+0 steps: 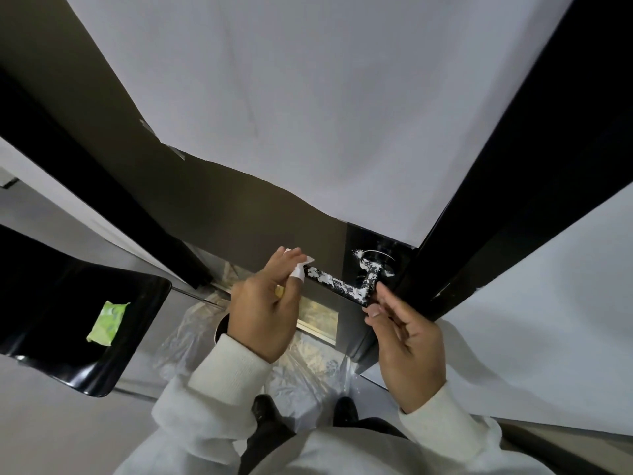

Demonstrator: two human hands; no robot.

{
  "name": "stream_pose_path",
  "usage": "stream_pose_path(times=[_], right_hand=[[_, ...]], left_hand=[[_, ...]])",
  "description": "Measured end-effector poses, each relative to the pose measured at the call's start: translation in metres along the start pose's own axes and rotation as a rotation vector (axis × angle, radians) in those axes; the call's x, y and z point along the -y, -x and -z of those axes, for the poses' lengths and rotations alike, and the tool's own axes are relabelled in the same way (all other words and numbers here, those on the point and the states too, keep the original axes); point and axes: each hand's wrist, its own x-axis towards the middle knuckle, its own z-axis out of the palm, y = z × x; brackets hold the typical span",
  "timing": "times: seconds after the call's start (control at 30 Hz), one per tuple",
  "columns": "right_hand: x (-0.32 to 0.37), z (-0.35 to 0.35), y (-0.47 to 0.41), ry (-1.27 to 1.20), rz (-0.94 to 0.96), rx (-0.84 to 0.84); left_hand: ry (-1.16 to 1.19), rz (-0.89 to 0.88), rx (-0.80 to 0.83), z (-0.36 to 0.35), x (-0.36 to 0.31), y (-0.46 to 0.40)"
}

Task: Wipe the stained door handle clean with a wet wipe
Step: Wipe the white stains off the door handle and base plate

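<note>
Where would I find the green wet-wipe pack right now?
In the head view, the wet-wipe pack lies on the black chair seat at lower left, left of the left hand.

No legible txt, labels or nos. anywhere; green pack (105, 323) print too blurry.

Even, soft indoor light, moderately bright. Strong wide-angle bend at edges. Soft shadow on white wall (534, 303) right of right hand (407, 351). Glare on glossy chair seat (68, 320) left of left hand (263, 313). Slight softness overall.
</note>
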Motion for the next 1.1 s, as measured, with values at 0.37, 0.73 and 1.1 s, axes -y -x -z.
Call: stream_pose_path(times=[0.37,0.73,1.1], right_hand=[[-0.006,0.001,0.0,0.014,0.003,0.004],[-0.008,0.004,0.0,0.0,0.011,0.035],[-0.005,0.001,0.001,-0.007,-0.002,0.015]], left_hand=[[-0.33,-0.403,0.078,-0.012,0.031,0.014],[-0.457,-0.479,0.089,-0.008,0.039,0.022],[-0.304,-0.37,0.031,-0.018,0.042,0.026]])
